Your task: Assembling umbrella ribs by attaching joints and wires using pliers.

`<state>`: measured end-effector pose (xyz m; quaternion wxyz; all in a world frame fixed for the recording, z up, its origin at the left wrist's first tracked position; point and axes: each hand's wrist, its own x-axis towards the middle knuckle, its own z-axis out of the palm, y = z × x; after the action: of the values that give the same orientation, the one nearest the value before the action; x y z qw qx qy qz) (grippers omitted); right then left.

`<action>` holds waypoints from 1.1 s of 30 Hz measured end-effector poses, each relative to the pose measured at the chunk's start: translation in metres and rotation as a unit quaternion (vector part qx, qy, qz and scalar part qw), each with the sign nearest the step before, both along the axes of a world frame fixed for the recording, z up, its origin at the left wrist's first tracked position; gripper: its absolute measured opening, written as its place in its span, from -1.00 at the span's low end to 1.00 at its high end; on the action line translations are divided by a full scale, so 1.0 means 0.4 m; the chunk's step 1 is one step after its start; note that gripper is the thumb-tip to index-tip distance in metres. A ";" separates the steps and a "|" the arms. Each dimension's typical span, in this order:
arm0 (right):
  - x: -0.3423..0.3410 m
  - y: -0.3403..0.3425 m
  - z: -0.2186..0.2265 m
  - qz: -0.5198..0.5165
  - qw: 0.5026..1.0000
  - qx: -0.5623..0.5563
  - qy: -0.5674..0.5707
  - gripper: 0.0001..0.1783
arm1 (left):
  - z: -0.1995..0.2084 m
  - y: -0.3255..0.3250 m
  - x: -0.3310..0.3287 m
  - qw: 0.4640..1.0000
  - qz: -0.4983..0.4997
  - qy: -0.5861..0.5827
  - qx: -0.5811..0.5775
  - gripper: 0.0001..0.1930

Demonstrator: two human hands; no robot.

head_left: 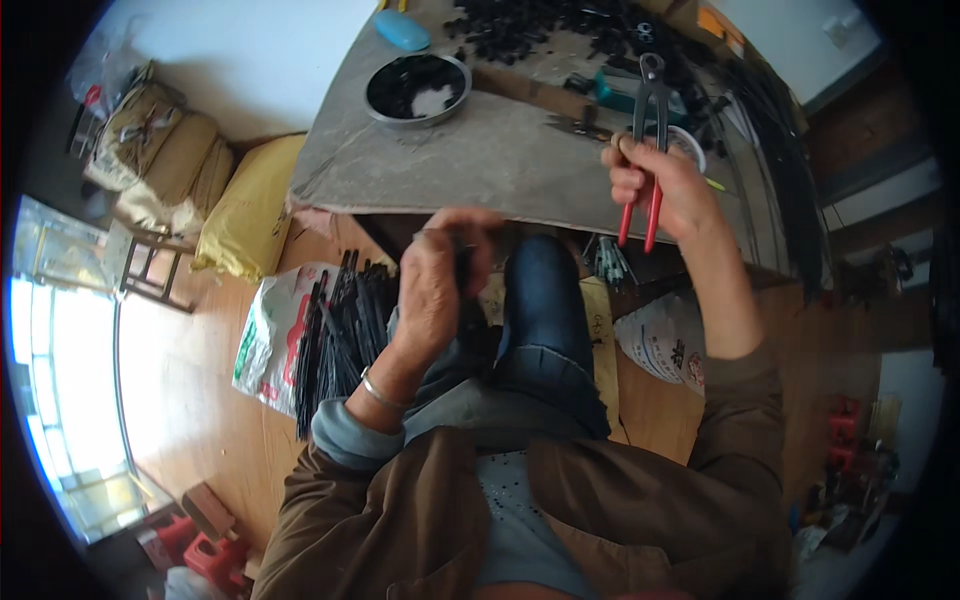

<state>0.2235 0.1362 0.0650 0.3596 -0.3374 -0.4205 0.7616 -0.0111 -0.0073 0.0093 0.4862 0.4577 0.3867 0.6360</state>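
Observation:
My right hand (668, 188), above the table's front edge, is closed around end-cutting pincers (652, 92). Their dark jaws point away from me and the red handles hang below my fist. Over my lap, my left hand (440, 275) is curled and partly smeared by motion. Something dark shows between its thumb and fingers, too blurred to name. Left of that hand, a bundle of long black strips (345, 325) lies on a white printed sack (262, 340). On the grey table (420, 175) stands a metal bowl (418, 92) with small black pieces and a whitish lump.
A heap of black pieces (540, 28) covers the table's far side, near a blue oval object (402, 31). Another pair of pliers (578, 127) lies beyond my right hand. Long black strips (775, 150) hang over the right edge. A yellow sack (255, 205) stands left of the table.

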 end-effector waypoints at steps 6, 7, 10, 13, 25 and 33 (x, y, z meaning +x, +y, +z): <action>-0.219 -0.156 -0.072 0.031 0.996 -0.029 0.077 -0.75 | -0.014 -0.007 -0.011 0.996 0.018 0.011 0.091 -0.41; -0.245 -0.175 -0.074 0.040 0.995 -0.033 0.081 -0.75 | -0.013 -0.010 -0.023 0.995 0.022 0.016 0.098 -0.41; -0.304 -0.217 -0.074 0.010 0.997 -0.039 0.072 -0.75 | -0.035 -0.026 -0.044 0.996 0.069 0.017 0.060 -0.42; -0.346 -0.240 -0.073 -0.034 0.999 0.004 -0.005 -0.73 | -0.038 -0.038 -0.045 0.992 0.096 0.022 0.074 -0.43; -0.418 -0.260 -0.089 -0.097 0.966 0.202 -0.131 -0.72 | -0.018 -0.072 -0.057 0.992 0.109 0.007 0.068 -0.45; -0.434 -0.264 -0.101 -0.175 0.818 0.491 -0.244 -0.80 | -0.038 -0.088 -0.064 0.993 0.098 -0.040 0.046 -0.43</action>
<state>0.0498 0.0306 0.0246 0.4903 -0.3591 -0.7465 0.2710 -0.0366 -0.0424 -0.0061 0.4150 0.4132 0.3807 0.7156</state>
